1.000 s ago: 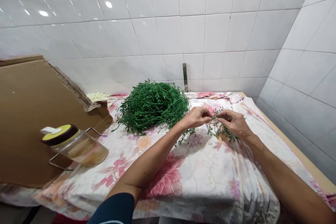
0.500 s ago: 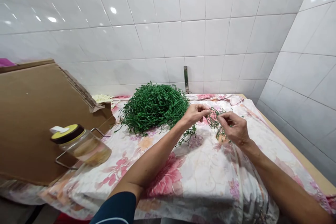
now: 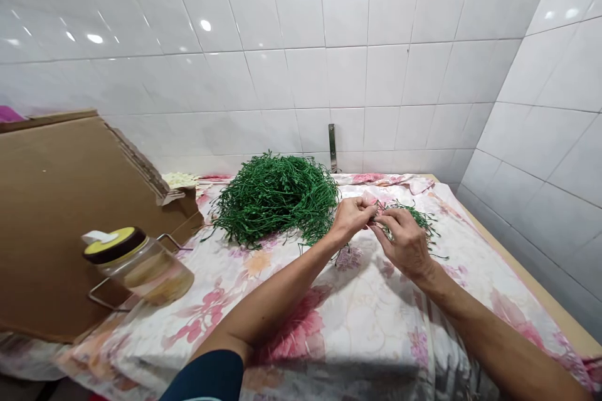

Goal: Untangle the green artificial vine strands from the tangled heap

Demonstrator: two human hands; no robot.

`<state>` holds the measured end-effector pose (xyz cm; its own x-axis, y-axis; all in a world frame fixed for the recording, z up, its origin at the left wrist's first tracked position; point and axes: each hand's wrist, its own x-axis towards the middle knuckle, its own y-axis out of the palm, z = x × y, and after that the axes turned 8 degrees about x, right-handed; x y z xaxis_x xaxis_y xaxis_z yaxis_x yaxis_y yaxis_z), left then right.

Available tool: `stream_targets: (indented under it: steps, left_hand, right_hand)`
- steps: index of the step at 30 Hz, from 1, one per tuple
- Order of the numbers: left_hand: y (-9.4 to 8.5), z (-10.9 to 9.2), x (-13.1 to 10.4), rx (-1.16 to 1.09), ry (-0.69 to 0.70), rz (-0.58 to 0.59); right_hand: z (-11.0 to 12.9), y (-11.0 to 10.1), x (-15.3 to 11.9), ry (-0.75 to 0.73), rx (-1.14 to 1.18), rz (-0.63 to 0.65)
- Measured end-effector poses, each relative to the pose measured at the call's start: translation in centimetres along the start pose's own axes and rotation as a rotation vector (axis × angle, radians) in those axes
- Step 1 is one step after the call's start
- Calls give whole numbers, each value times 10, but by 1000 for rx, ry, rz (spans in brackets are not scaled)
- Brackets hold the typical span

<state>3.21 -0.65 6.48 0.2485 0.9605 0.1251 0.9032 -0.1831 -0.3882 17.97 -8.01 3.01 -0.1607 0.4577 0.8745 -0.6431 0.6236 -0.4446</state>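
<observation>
My left hand (image 3: pixel 353 218) is closed in a pinch just right of a big pile of thin green plastic-looking sprigs (image 3: pixel 277 200). Fingertip to fingertip with it, my right hand (image 3: pixel 405 243) pinches too. Between and behind the fingers is a small bunch of green sprigs (image 3: pixel 421 218), its stems meeting at the pinch and its tips fanning out to the right. My fingers cover the exact spot where the stems are gripped. A few loose tips from the pile hang beneath my left wrist.
A flowered cloth (image 3: pixel 207 319) covers the table. At left stand a large cardboard box (image 3: pixel 61 225) and a tilted clear jar (image 3: pixel 157 272) with a yellow and black lid, in a wire frame. Against the tiled wall (image 3: pixel 291 75) is a metal bracket (image 3: pixel 332 147).
My right hand has moved left to meet my left hand. The small bunch, earlier hanging down between the hands, now spreads to the right behind my right hand. The view has tilted slightly up.
</observation>
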Motion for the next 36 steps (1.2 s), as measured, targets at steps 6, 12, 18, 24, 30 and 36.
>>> stream_targets:
  steps: [6,12,18,24,30,36]
  left_hand:
    - [4,-5,0,-212,-80,104]
    - [-1,-6,-3,-134,20,108]
    - [2,0,1,-132,24,90]
    - [4,-3,0,-176,6,102]
    - [9,-1,-1,-216,16,52]
    - [7,5,4,-237,79,-11]
  right_hand:
    - [-14,1,-1,37,-11,-33]
    - [-14,-3,0,45,7,0]
    - [-13,-3,0,118,-23,62]
    - [-16,-2,-2,179,37,67]
    - [-17,-1,-2,206,61,80]
    - [-19,-1,-2,226,217,153]
